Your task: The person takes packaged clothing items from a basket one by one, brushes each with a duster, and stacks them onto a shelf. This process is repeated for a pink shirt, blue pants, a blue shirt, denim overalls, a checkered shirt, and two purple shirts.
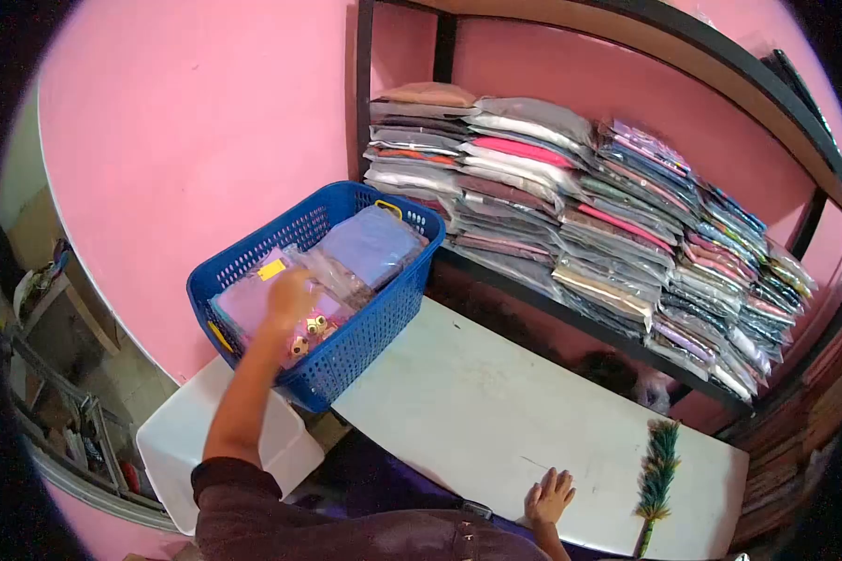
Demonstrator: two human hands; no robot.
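Observation:
My left hand reaches into the blue basket, over a pink-purple packed garment with a yellow label; the hand is blurred and its fingers cannot be made out. Beside it in the basket lies a folded blue packed garment, and small yellow-and-black figures show on a pack just right of the wrist. My right hand rests on the white table near its front edge, fingers apart, holding nothing.
Stacks of bagged clothes fill the dark-framed shelf behind the table. A green feathery duster lies at the table's right. Under the basket's left side stands a white container. A pink wall rises behind the basket.

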